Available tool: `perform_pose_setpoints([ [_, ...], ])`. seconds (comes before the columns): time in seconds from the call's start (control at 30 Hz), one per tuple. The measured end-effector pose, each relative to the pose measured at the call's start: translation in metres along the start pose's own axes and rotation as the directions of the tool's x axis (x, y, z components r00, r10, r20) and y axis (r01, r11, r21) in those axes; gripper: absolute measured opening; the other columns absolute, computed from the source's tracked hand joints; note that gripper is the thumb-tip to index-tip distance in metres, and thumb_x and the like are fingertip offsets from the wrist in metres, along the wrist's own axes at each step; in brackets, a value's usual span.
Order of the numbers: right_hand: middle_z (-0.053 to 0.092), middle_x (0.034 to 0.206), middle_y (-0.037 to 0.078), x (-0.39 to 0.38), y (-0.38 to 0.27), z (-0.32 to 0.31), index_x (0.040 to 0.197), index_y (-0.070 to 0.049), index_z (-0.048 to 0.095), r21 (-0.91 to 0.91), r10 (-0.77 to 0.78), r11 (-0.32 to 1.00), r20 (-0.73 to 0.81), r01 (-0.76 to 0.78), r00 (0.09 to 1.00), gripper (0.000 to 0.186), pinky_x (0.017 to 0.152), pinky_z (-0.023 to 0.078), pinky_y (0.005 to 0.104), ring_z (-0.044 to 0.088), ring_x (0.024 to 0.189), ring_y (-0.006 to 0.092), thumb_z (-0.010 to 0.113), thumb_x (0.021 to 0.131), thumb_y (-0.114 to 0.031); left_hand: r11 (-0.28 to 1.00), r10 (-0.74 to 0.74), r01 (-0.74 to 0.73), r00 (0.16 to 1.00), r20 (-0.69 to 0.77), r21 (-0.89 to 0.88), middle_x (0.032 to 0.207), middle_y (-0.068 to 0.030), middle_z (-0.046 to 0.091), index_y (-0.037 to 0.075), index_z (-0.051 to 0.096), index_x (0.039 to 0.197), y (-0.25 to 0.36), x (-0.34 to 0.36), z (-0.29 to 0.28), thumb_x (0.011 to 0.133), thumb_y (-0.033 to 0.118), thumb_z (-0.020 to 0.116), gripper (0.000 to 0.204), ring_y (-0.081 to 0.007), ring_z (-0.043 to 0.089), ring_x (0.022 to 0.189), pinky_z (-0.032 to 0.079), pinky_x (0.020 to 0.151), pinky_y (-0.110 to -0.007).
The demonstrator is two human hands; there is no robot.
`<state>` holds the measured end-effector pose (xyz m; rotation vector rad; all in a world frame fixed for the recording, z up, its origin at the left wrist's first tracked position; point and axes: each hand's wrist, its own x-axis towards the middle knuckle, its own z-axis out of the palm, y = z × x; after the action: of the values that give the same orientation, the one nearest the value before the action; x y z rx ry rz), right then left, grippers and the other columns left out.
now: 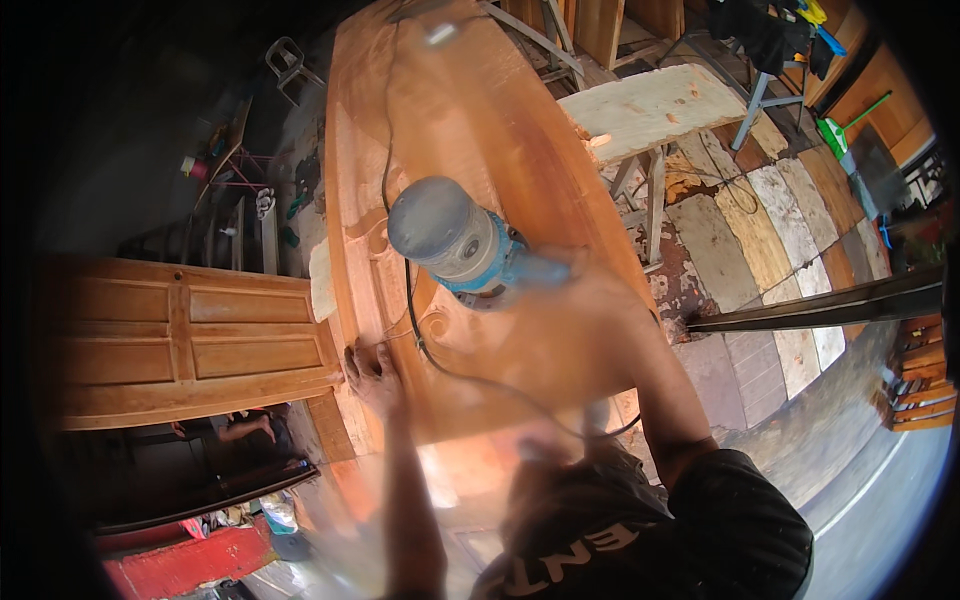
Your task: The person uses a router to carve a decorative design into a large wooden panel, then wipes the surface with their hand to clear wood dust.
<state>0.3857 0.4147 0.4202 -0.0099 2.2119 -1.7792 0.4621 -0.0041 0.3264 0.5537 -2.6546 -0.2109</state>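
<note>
A carved wooden door (pixel 540 130) lies flat before me, with scrollwork along its left side. A router (pixel 450 240), grey on top and blue below, stands on its surface. My right hand (pixel 585 285), blurred, is closed round the router's blue side handle. At the door's near left edge rests my left hand (pixel 372 378), fingers spread and holding nothing. A black cord (pixel 480 380) runs over the door, passing just left of the router and looping toward my body. The router's bit is hidden beneath its base.
To the left lies another panelled door (pixel 190 335). A rough plank (pixel 660 108) on a wooden trestle (pixel 655 205) stands at the right. Beyond are a green broom (pixel 835 135) and a dark bar (pixel 830 302). A person's bare foot (pixel 265 428) shows at lower left.
</note>
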Motion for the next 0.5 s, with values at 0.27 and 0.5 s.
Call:
perform_pose_setpoints([
  [0.27, 0.073, 0.089, 0.005, 0.016, 0.051, 0.092, 0.115, -0.005, 0.071, 0.160, -0.127, 0.982, 0.143, 0.104, 0.981, 0.043, 0.077, 0.053, 0.0338, 0.067, 0.080, 0.0197, 0.074, 0.073, -0.011, 0.996, -0.058, 0.054, 0.997, 0.050, 0.072, 0.160, -0.0185, 0.044, 0.014, 0.054, 0.150, -0.093, 0.007, -0.002, 0.101, 0.057, 0.057, 0.066, -0.0406, 0.040, 0.146, 0.031, 0.120, -0.054],
  [0.5, 0.064, 0.078, 0.003, -0.013, 0.063, 0.163, 0.108, -0.005, 0.070, 0.193, -0.064, 0.981, 0.229, 0.019, 0.971, 0.033, 0.053, 0.039, 0.0275, 0.049, 0.054, 0.0098, 0.071, 0.075, -0.004, 0.999, -0.047, 0.047, 0.999, 0.019, 0.016, 0.157, -0.0179, 0.048, 0.015, 0.055, 0.150, -0.175, -0.022, 0.006, 0.101, 0.056, 0.058, 0.065, -0.0408, 0.043, 0.144, 0.031, 0.121, -0.054],
])
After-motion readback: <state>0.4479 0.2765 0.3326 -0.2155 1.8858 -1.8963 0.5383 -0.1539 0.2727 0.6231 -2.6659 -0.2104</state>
